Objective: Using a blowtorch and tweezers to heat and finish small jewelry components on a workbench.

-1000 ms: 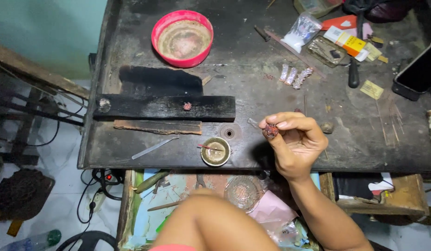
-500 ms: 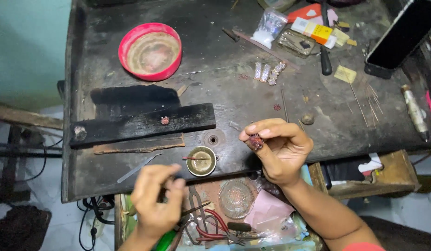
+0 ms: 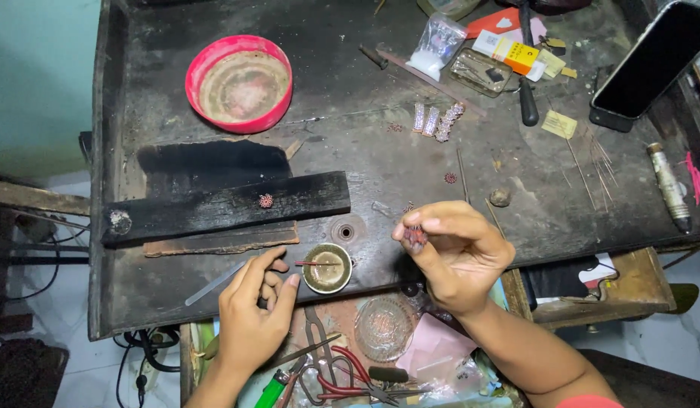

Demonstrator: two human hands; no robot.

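**Small red ornament pinched over a blackened workbench**

At the near edge, an open drawer [image 3: 342,378] is seen below the bench, filled with pliers [image 3: 342,374] with red handles, a green lighter [image 3: 271,391], a clear glass dish [image 3: 382,327] and a pink bag [image 3: 434,349].

Just above it, the left hand [image 3: 252,317] is laid on the near edge of the dark workbench [image 3: 516,219], its fingers loosely curled and its fingertips [image 3: 278,266] brought up to a thin pink-tipped stick [image 3: 308,264]; whether the stick is actually gripped cannot be told. The stick is laid across a small brass bowl [image 3: 327,268] just right of that hand. A slim metal strip [image 3: 214,282] is left lying to the left of the hand.

To the right, the right hand [image 3: 456,257] is held raised over the bench edge, with thumb and fingers closed on a small red ornament [image 3: 415,237], which is kept at the fingertips, clear of the surface.

Further back, a charred wooden block [image 3: 229,208] is set across the left half of the bench, and a second tiny red ornament [image 3: 266,200] is rested on it. Another red piece [image 3: 450,178] is left on the bare bench beyond the right hand.

At the far side, a red bowl [image 3: 238,83] is placed on the left; three silvery beaded strips [image 3: 434,121], a clear packet [image 3: 437,44], a black-handled tool [image 3: 528,102] and a propped phone [image 3: 652,64] are spread to the right.
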